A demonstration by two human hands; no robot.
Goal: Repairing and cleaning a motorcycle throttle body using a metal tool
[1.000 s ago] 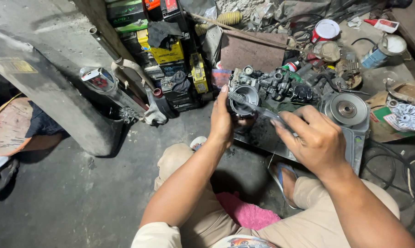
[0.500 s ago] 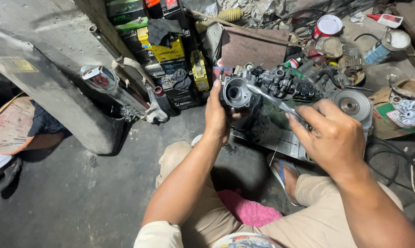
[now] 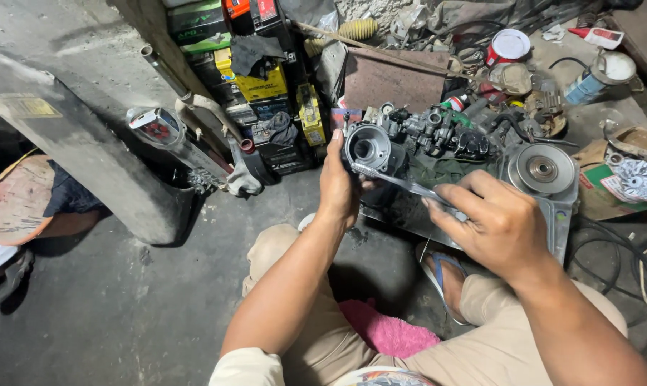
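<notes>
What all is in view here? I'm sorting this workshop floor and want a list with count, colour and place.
round engine part: one, grey metal, centre, held up
long thin tool: one, silver, tip at the part's lower edge
pulley disc: one, silver, right of centre
exhaust pipe: one, chrome, left on floor
box stack: several, yellow, green, black, top centre
pink cloth: one, below, between knees
left hand: grips the engine part
right hand: holds the tool

A stained grey concrete floor [image 3: 87, 336] fills the lower left, dimly lit. A thick concrete slab [image 3: 73, 157] slants across the left, with a pipe [image 3: 166, 71] beside it. Stacked batteries [image 3: 266, 86] and cluttered parts line the far side.
</notes>
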